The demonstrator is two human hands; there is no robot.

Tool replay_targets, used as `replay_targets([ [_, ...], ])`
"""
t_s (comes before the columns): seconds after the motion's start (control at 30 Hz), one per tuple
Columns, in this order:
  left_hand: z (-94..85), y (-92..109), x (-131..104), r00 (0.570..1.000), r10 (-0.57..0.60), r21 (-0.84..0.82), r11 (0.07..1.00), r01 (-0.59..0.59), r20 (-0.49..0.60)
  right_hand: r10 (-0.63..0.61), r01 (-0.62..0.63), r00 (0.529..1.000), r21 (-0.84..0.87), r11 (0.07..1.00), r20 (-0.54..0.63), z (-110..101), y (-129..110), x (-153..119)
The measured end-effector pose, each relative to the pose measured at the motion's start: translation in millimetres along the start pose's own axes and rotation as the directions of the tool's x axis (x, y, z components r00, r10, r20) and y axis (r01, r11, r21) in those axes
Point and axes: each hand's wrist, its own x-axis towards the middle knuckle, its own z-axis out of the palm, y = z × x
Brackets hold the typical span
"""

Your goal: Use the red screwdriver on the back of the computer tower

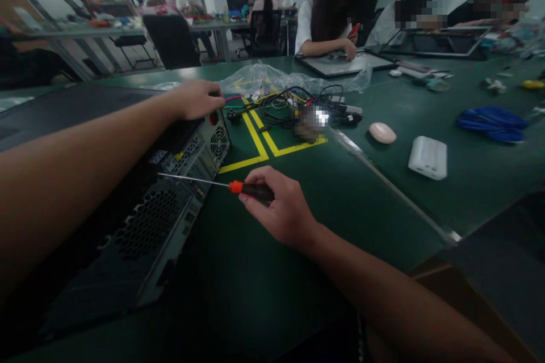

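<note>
A black desktop computer case (140,238) lies on its side on the green table (340,204), its rear panel with vents and a fan grille (218,143) facing me. My left hand (196,98) rests palm down on the case's far top corner. My right hand (279,208) grips a screwdriver (238,186) with an orange and black handle. Its long thin shaft points left, and the tip touches the rear panel near the upper edge.
Tangled cables (293,105) and a clear plastic bag (272,78) lie beyond the case by yellow floor-tape lines (255,139). To the right sit a pink mouse (382,133), a white box (428,157) and blue items (491,122). Other people work at the table's far side.
</note>
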Motion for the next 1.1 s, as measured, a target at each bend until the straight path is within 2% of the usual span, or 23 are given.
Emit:
replay_targets([
  [0.2,1.8,-4.6,2.5,1.000,-0.020,-0.006,1.000,0.020,0.000,-0.038,0.038,0.999,0.001,0.999,0.010,-1.4,-0.3,-0.6],
  [0.37,0.3,-2.9,0.2,1.000,-0.027,-0.003,1.000,0.027,0.002,-0.008,0.009,1.000,-0.037,0.999,0.015,-1.8,0.9,-0.3],
  [0.53,-4.5,3.5,-6.2,0.999,-0.009,0.019,1.000,0.009,0.034,-0.080,0.080,0.997,-0.020,0.997,-0.020,-4.2,2.0,1.3],
  [0.73,0.4,-4.0,-0.5,1.000,0.022,0.020,1.000,-0.022,-0.014,-0.023,0.023,0.999,-0.024,0.999,0.027,-4.6,-1.5,2.4],
  [0.9,-0.2,-3.1,-1.3,1.000,0.012,0.050,0.999,-0.012,-0.005,0.030,-0.031,0.997,0.020,0.999,0.076,-1.6,-2.1,-0.6],
  [1.1,-1.3,0.0,-3.0,1.000,0.007,0.016,1.000,-0.007,-0.004,0.014,-0.014,0.998,-0.004,1.000,0.067,-0.1,0.6,-1.6],
])
